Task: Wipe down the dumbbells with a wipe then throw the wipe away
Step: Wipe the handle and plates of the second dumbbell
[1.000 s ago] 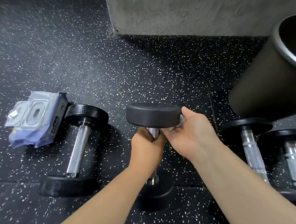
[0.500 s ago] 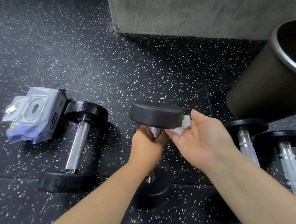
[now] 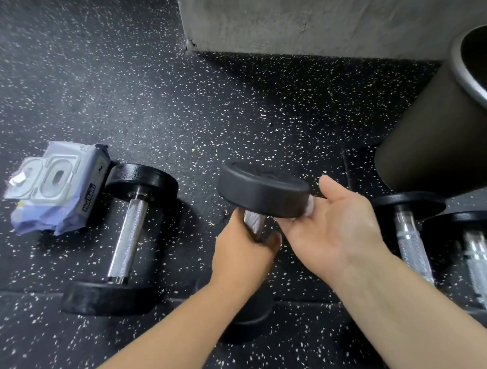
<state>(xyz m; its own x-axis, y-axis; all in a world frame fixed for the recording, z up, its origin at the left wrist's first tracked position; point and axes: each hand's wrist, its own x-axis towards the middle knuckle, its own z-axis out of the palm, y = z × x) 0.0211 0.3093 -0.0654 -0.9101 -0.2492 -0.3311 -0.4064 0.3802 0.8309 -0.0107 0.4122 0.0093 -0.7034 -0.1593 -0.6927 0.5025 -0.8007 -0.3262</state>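
My left hand point(image 3: 244, 245) grips the knurled steel handle of a black dumbbell point(image 3: 262, 190) that stands upright on the floor, tilted a little. My right hand point(image 3: 333, 227) presses a white wipe point(image 3: 309, 208) against the right rim of its upper head, palm up; only a small bit of the wipe shows between palm and rubber. The lower head is mostly hidden behind my forearms. A second dumbbell point(image 3: 128, 237) lies on the floor to the left. Two more dumbbells point(image 3: 411, 242) lie at the right.
A pack of wipes point(image 3: 57, 190) lies on the speckled rubber floor at the far left, touching the left dumbbell's head. A dark round bin point(image 3: 438, 132) stands at the right, behind the two dumbbells. A grey concrete wall point(image 3: 326, 14) runs along the back.
My right hand has turned palm up and slid along the upper head's right rim with the wipe. The left hand keeps its grip on the handle.
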